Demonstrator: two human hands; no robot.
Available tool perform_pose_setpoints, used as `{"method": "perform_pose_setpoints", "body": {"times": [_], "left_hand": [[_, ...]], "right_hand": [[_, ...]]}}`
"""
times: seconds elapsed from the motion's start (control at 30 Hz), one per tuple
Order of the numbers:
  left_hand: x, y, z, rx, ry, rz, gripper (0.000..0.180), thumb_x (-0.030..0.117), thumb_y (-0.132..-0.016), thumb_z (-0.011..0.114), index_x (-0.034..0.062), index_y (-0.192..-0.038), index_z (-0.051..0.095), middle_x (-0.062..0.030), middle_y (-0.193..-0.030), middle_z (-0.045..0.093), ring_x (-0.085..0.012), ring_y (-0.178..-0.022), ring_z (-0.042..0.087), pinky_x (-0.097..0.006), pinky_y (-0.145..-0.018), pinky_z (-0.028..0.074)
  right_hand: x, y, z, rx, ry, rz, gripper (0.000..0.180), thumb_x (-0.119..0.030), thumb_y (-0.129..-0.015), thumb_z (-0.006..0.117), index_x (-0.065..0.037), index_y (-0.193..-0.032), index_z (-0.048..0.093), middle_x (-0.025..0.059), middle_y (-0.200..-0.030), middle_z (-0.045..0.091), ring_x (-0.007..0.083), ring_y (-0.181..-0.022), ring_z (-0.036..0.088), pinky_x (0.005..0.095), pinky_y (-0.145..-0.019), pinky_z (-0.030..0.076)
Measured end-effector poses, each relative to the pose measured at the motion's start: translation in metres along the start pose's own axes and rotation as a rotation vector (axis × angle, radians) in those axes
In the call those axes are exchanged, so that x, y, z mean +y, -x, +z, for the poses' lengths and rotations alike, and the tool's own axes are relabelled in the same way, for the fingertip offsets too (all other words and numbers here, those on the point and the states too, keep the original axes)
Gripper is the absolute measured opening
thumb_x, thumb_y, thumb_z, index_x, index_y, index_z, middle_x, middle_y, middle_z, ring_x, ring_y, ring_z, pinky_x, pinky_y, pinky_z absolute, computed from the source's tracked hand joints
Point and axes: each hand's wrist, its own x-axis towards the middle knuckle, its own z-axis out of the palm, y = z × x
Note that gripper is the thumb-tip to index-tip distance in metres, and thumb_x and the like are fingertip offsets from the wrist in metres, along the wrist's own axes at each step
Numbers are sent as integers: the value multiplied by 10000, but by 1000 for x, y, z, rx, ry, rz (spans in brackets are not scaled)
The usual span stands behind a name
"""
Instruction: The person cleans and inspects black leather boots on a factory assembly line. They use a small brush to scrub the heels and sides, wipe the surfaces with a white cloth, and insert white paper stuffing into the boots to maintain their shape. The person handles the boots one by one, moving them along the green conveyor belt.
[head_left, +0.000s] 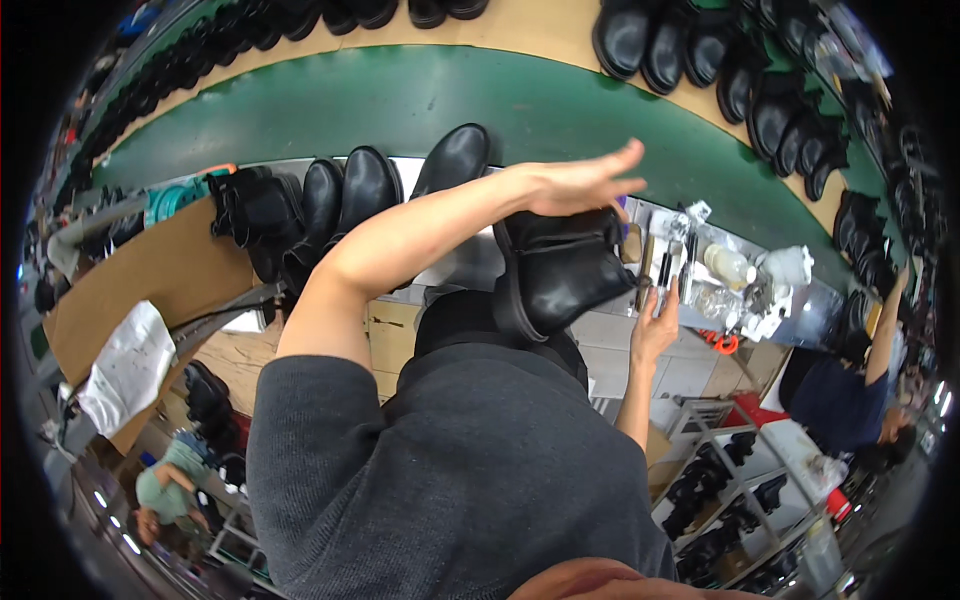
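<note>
My left hand reaches across above a black leather ankle boot, fingers stretched and apart, holding nothing. The boot lies on its side in front of my body, its sole to the left and its shaft to the right. Part of its upper side is hidden behind my left hand and wrist. To the right of the boot, my right hand pinches the near end of a slim black pen-like tool. Other slim tools lie beside it on the bench.
Black boots stand on the bench to the left. A clear bottle, crumpled plastic and an orange-handled item are at the right. Beyond runs a green belt with rows of shoes past it. Other people work at both sides.
</note>
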Motion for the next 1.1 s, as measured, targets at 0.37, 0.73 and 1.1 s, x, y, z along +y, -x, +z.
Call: {"method": "perform_pose_setpoints", "body": {"times": [0.37,0.73,1.1], "left_hand": [[-9,32,-78,304,-149,154,1007,834,-827,120,107,-1523,178,-239,-1508,292,-348,-1429,223,-489,-1168,122],[-141,159,-24,1192,694,387,982,765,-887,190,31,-1521,39,-210,-1574,135,-302,-1474,18,-422,-1158,-82],[-167,145,-57,1327,148,-277,970,658,-807,572,-73,-1407,355,-257,-1473,324,-316,-1371,325,-420,-1105,282]], "right_hand": [[-154,-12,-63,-495,-944,157,1111,-495,-764,742,-111,-1538,43,218,-1549,194,339,-1387,313,505,-1087,313],[-153,-19,-48,-562,-1056,484,386,-133,-911,558,60,-1243,520,125,-1123,612,158,-943,603,272,-799,505],[-123,-3,9,-1040,-767,-163,576,26,-786,547,-10,-1356,475,210,-1451,397,295,-1369,373,466,-1069,389]]}}
